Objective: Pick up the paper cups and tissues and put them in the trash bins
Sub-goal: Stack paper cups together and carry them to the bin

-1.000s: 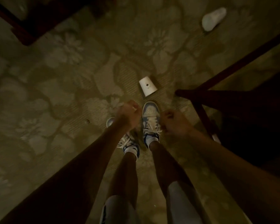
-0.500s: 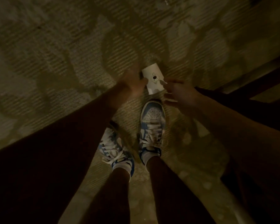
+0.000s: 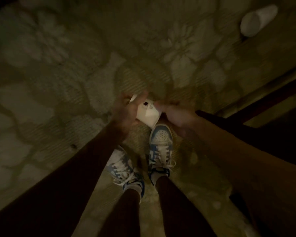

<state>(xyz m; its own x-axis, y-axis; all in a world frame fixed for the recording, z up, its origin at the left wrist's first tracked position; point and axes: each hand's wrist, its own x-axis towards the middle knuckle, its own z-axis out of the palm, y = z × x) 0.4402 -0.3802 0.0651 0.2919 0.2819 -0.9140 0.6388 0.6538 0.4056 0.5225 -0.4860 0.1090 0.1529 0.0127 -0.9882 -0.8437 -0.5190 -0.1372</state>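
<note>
The olive carpet with a pale floral pattern (image 3: 58, 65) fills the dim view, and a dark wooden furniture frame (image 3: 263, 103) runs along the right. The person bends over the carpet with both arms reaching down to a small white paper cup with a dark printed dot (image 3: 148, 113). The cup sits between the hands, just beyond the toe of the blue-and-white right sneaker (image 3: 161, 139). The left hand (image 3: 126, 113) wraps round the cup's left side, fingers over its far edge. The right hand (image 3: 176, 117) is at its right side, but blur hides whether it grasps or only touches. A light hold near the rim should lift the cup without crushing its thin wall. Its inside is hidden. A second white paper cup (image 3: 258, 19) lies tipped over at far right and looks empty. No trash bin or tissue shows.
</note>
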